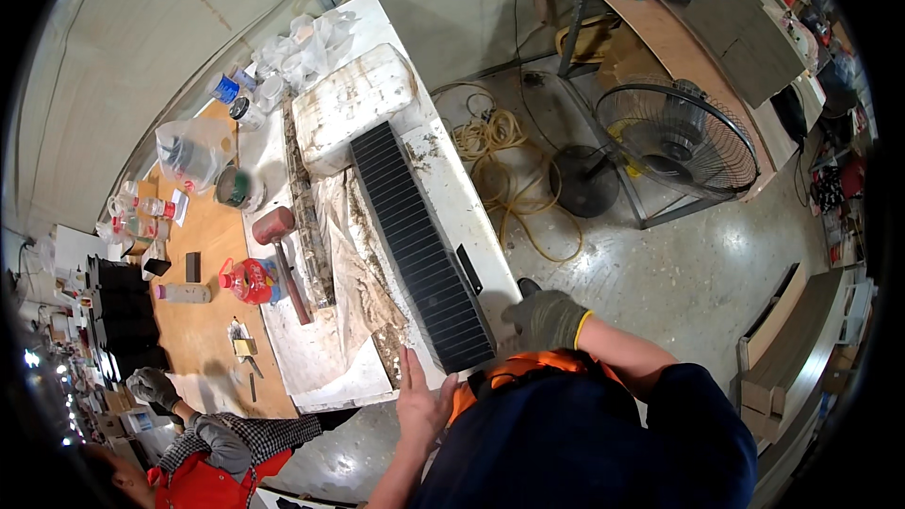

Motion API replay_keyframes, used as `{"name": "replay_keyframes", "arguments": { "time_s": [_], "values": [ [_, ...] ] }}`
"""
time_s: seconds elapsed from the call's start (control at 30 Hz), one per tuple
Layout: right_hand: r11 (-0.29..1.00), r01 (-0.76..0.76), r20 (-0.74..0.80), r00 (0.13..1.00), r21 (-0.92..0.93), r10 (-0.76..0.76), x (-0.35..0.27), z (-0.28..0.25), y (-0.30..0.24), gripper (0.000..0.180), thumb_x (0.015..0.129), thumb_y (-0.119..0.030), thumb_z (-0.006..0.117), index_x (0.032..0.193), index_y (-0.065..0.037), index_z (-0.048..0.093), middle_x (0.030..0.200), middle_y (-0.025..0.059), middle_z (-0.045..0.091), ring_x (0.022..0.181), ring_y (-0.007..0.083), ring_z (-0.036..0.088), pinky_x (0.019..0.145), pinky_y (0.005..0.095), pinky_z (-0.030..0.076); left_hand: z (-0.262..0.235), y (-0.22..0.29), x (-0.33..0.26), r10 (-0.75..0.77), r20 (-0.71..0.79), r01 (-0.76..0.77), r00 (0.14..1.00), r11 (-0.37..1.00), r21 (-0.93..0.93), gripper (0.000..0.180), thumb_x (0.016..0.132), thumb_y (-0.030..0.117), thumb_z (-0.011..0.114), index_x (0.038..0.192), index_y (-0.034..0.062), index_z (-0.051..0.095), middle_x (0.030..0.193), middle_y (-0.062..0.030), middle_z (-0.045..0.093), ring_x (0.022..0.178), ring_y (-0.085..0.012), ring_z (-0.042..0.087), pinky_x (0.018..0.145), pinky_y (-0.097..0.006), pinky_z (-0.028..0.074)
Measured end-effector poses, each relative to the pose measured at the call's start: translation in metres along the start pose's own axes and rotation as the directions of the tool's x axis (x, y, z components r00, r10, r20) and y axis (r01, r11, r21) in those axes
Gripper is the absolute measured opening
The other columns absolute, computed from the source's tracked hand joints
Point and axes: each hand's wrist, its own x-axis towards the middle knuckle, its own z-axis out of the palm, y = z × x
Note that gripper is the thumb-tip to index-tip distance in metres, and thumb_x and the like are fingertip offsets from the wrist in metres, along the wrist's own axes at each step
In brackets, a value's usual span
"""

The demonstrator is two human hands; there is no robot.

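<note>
A long black panel (419,245) with even cross lines lies lengthwise on the white table (495,254). My bare left hand (421,407) is at its near end, fingers stretched out and thumb toward the panel's corner. My right hand (550,322), in a dark grey-green glove, is by the table's right edge, its fingers curled. Whatever those fingers may hold is hidden. A small flat black piece (468,270) lies beside the panel's right side. Beyond the panel's far end sits a stained white block (353,104). A crumpled, dirty cloth (344,264) is to the panel's left.
Left of the cloth are a red-headed mallet (283,243), a red-labelled bottle (250,281) and several jars. A co-worker's gloved hand (153,386) is at lower left. On the right stands a fan (674,141), with a coiled yellow hose (495,137) on the floor.
</note>
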Motion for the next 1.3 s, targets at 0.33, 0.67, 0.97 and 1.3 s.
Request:
{"name": "replay_keyframes", "arguments": {
  "time_s": [0.33, 0.67, 0.97, 1.3],
  "values": [
    [0.925, -0.352, -0.591, 0.718, 0.147, 0.367, 0.097, 0.006, 0.032, 0.072, 0.079, -0.042, 0.068, 0.134, -0.002, 0.043, 0.113, 0.0253, 0.060, 0.103, 0.0363, 0.061, 0.090, 0.0414, 0.048, 0.000, 0.070, -0.010, -0.151, 0.052, 0.153, 0.987, 0.796, -0.585, 0.038, 0.085, 0.017, 0.071, 0.116, -0.0026, 0.063, 0.116, -0.0178, 0.065, 0.108, -0.0236, 0.061, 0.095, -0.032, 0.046],
    [0.888, -0.246, -0.229, 0.908, 0.388, 0.352, 0.135, 0.013, 0.071, 0.071, 0.069, -0.048, 0.073, 0.122, -0.004, 0.053, 0.114, 0.0228, 0.061, 0.108, 0.0385, 0.058, 0.092, 0.0434, 0.047, 0.026, 0.076, 0.011, -0.276, -0.391, 0.235, 0.878, 0.960, -0.151, 0.021, 0.078, 0.013, 0.074, 0.092, 0.0023, 0.063, 0.089, -0.0139, 0.064, 0.083, -0.0313, 0.060, 0.075, -0.039, 0.049],
    [0.900, -0.180, -0.291, 0.906, 0.397, 0.309, 0.124, 0.006, 0.065, 0.090, 0.069, -0.052, 0.073, 0.134, -0.001, 0.039, 0.129, 0.0267, 0.049, 0.121, 0.0385, 0.049, 0.101, 0.0411, 0.041, 0.067, 0.085, 0.027, -0.304, -0.539, 0.345, 0.785, 0.938, -0.026, 0.024, 0.078, 0.015, 0.073, 0.098, 0.0046, 0.063, 0.101, -0.0138, 0.061, 0.098, -0.0327, 0.057, 0.085, -0.042, 0.047],
    [0.921, -0.090, -0.496, 0.821, 0.378, 0.284, 0.127, 0.029, 0.060, 0.101, 0.067, -0.043, 0.077, 0.144, -0.002, 0.025, 0.135, 0.0266, 0.042, 0.124, 0.0395, 0.045, 0.102, 0.0413, 0.040, 0.077, 0.081, 0.049, -0.166, -0.569, 0.273, 0.806, 0.956, 0.107, 0.024, 0.079, 0.018, 0.072, 0.097, 0.0055, 0.063, 0.106, -0.0134, 0.059, 0.096, -0.0343, 0.054, 0.086, -0.044, 0.044]
  ]
}}
